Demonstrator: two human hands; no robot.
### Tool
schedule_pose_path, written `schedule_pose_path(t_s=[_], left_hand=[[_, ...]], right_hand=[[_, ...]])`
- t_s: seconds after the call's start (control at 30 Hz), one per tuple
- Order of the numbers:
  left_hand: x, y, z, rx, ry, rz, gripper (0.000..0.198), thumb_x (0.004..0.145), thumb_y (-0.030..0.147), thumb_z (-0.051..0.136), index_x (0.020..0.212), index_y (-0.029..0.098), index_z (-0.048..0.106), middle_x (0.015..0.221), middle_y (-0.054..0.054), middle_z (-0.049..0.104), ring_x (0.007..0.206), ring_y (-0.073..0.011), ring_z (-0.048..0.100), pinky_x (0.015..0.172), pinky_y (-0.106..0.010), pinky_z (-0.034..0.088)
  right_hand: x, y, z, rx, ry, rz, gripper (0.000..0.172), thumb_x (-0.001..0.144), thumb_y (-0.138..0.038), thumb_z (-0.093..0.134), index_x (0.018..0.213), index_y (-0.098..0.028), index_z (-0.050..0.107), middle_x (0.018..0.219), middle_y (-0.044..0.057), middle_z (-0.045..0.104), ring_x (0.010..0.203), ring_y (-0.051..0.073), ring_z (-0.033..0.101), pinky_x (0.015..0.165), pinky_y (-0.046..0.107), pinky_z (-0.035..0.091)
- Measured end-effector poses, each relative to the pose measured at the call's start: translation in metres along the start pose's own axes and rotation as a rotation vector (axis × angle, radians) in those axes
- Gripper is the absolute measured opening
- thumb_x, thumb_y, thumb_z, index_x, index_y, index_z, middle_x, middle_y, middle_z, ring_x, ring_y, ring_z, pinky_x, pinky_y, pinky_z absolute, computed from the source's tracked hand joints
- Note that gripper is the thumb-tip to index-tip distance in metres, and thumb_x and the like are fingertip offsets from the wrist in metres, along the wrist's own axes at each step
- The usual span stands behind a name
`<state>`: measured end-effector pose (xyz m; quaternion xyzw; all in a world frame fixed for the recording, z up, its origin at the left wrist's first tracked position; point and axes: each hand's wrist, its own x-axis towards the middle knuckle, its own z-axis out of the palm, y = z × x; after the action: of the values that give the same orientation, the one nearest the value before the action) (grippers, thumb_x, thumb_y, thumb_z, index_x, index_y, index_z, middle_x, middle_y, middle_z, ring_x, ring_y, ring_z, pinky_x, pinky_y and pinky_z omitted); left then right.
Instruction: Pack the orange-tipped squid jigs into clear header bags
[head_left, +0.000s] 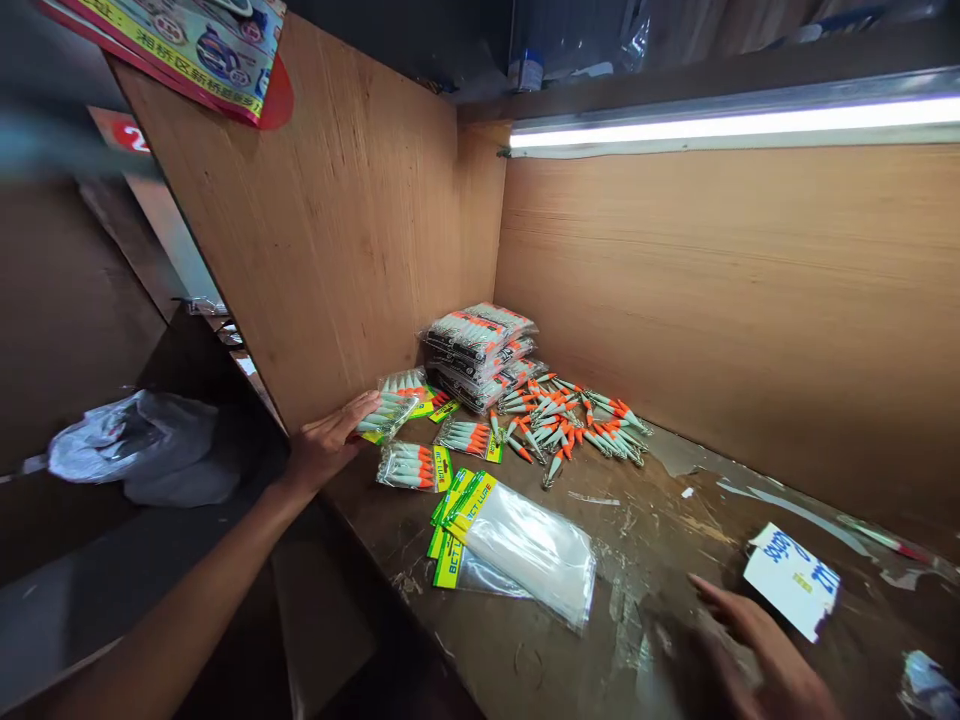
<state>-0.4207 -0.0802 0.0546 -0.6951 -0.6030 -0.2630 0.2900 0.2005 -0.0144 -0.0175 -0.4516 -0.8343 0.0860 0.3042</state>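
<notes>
My left hand [330,438] is at the left edge of the bench, its fingers at the near end of a clear packet of squid jigs [390,414] with pale bodies and orange ends. More filled packets [415,466] with yellow-green header cards lie beside it. Over the bench at the lower right, my right hand [765,650] is blurred, its index finger stretched out and nothing seen in it. Flat clear bags [529,545] with "BCT LURE" headers lie in the middle. Behind them spreads a heap of loose squid jigs [559,420].
Stacked filled packets [480,345] stand in the back corner against the wooden side panel [360,220]. A handwritten white card [795,580] lies at the right, with crumpled plastic [930,685] near the corner. A lit tube lamp [735,125] runs under the shelf.
</notes>
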Motion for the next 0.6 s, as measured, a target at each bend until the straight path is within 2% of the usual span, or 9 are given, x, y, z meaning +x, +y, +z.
schedule_pose_path(t_s=[0.13, 0.23, 0.3, 0.37, 0.43, 0.5, 0.6], left_hand=[[0.008, 0.014, 0.010, -0.027, 0.010, 0.059, 0.050, 0.093, 0.017, 0.047, 0.143, 0.020, 0.047, 0.144, -0.005, 0.053, 0.129, -0.0215, 0.054, 0.112, -0.035, 0.042], [0.013, 0.023, 0.008, -0.035, 0.018, 0.053, 0.050, 0.093, 0.016, 0.047, 0.143, 0.021, 0.047, 0.144, -0.006, 0.053, 0.130, -0.0219, 0.054, 0.110, -0.036, 0.044], [0.010, 0.026, -0.004, -0.035, 0.033, 0.038, 0.052, 0.093, 0.014, 0.046, 0.144, 0.022, 0.045, 0.145, -0.005, 0.052, 0.131, -0.0215, 0.053, 0.111, -0.037, 0.044], [-0.001, 0.028, -0.025, -0.030, 0.046, 0.014, 0.055, 0.092, 0.009, 0.043, 0.146, 0.023, 0.043, 0.146, -0.004, 0.051, 0.132, -0.0204, 0.051, 0.113, -0.038, 0.043], [-0.023, 0.030, -0.054, -0.008, 0.054, -0.026, 0.058, 0.091, 0.006, 0.042, 0.146, 0.025, 0.042, 0.147, -0.003, 0.050, 0.132, -0.0196, 0.051, 0.113, -0.038, 0.043], [-0.056, 0.034, -0.086, 0.029, 0.053, -0.090, 0.058, 0.092, 0.007, 0.043, 0.147, 0.025, 0.041, 0.147, -0.003, 0.050, 0.132, -0.0203, 0.052, 0.113, -0.039, 0.044], [-0.127, 0.045, -0.130, 0.109, 0.041, -0.248, 0.056, 0.092, 0.012, 0.047, 0.146, 0.026, 0.041, 0.147, -0.002, 0.050, 0.131, -0.0224, 0.053, 0.113, -0.041, 0.044]], right_hand=[[0.068, -0.124, 0.030, 0.012, -0.192, -0.297, 0.055, 0.089, -0.035, 0.060, 0.141, -0.026, 0.046, 0.141, 0.011, 0.052, 0.125, 0.028, 0.051, 0.102, 0.043, 0.047], [0.120, -0.207, 0.070, -0.043, -0.261, -0.485, 0.051, 0.086, -0.034, 0.065, 0.134, -0.024, 0.053, 0.141, 0.011, 0.051, 0.124, 0.029, 0.049, 0.103, 0.044, 0.044], [0.146, -0.248, 0.098, -0.111, -0.286, -0.622, 0.041, 0.090, -0.029, 0.059, 0.130, -0.023, 0.054, 0.135, 0.010, 0.056, 0.118, 0.027, 0.052, 0.101, 0.041, 0.043], [0.163, -0.277, 0.126, -0.220, -0.283, -0.670, 0.035, 0.093, -0.024, 0.052, 0.128, -0.022, 0.055, 0.131, 0.010, 0.058, 0.116, 0.024, 0.053, 0.101, 0.038, 0.042], [0.171, -0.297, 0.152, -0.290, -0.291, -0.680, 0.039, 0.094, -0.022, 0.049, 0.133, -0.019, 0.050, 0.132, 0.014, 0.056, 0.118, 0.025, 0.053, 0.101, 0.039, 0.040], [0.175, -0.308, 0.174, -0.309, -0.316, -0.673, 0.044, 0.094, -0.018, 0.047, 0.138, -0.012, 0.045, 0.129, 0.020, 0.057, 0.116, 0.028, 0.055, 0.097, 0.042, 0.042], [0.181, -0.317, 0.194, -0.313, -0.355, -0.659, 0.040, 0.095, -0.009, 0.037, 0.134, -0.005, 0.046, 0.113, 0.024, 0.063, 0.102, 0.029, 0.063, 0.084, 0.040, 0.048]])
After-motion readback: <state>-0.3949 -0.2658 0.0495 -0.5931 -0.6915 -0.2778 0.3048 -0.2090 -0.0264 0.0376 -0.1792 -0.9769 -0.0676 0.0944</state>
